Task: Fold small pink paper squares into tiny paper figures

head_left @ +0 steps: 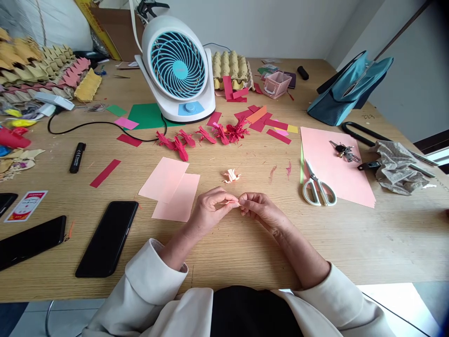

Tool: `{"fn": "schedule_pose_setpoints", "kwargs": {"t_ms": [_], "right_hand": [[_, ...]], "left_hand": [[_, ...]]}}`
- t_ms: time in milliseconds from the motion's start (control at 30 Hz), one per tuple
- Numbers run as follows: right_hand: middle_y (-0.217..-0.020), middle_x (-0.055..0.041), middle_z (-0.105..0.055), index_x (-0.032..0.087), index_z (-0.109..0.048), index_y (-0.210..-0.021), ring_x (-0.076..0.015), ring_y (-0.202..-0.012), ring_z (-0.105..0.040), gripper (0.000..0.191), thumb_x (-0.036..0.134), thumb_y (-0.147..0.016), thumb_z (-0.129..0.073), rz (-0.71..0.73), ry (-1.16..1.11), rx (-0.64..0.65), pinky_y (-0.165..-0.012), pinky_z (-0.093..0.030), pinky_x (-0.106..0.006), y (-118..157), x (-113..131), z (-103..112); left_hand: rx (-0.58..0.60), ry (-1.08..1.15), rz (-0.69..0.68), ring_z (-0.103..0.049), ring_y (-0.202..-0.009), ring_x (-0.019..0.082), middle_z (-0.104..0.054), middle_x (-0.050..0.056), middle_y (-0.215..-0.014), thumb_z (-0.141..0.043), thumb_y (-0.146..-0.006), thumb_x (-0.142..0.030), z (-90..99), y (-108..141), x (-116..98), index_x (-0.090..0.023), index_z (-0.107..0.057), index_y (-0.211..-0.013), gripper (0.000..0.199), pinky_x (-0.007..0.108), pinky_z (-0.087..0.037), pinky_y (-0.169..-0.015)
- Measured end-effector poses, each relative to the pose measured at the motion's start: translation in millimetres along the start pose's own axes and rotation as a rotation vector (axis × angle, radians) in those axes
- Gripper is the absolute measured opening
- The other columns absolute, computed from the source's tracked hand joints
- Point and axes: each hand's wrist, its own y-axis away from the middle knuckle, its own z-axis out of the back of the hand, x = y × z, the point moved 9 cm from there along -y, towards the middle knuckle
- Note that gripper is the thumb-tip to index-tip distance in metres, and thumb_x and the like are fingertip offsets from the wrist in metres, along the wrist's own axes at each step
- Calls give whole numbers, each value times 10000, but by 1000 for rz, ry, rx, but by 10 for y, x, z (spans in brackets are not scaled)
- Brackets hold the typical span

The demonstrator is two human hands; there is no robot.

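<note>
Over the near middle of the table, my left hand [215,206] pinches a small piece of pale pink paper [231,202] between thumb and fingers. My right hand [257,208] meets it fingertip to fingertip and pinches the same paper's other end; most of the piece is hidden by the fingers. Just beyond the hands lies a small crumpled pale pink paper shape [231,176]. Two pale pink paper sheets [164,179] overlap on the table beside my left hand. White-handled scissors [318,185] rest to the right, partly on a large pink sheet [336,173].
A white fan [178,70] stands at the back, with twisted red paper pieces [178,142] and red strips [257,120] before it. Phones [107,238], a black marker [77,157] and egg cartons [52,70] lie left. Keys [345,152] and a teal bag [347,89] are right.
</note>
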Motion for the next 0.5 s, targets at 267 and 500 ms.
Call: {"fn": "schedule_pose_setpoints", "kwargs": {"t_ms": [267, 500], "right_hand": [[-611, 31, -554, 159, -646, -696, -90, -576, -439, 340, 481, -736, -747, 29, 98, -43, -600, -336, -243, 3, 63, 27], [-621, 30, -547, 164, -647, -691, -100, -597, -442, 340, 488, -722, -746, 54, 139, -28, -631, -344, -257, -9, 70, 62]], "left_hand": [[-14, -37, -38, -623, -734, 129, -663, 31, -806, -653, -884, -239, -6, 21, -37, -187, -710, -868, 79, 237, -481, -678], [-19, -20, -77, -613, -739, 124, -645, 27, -803, -655, -877, -188, -16, 32, -62, -180, -699, -872, 45, 237, -476, -682]]}}
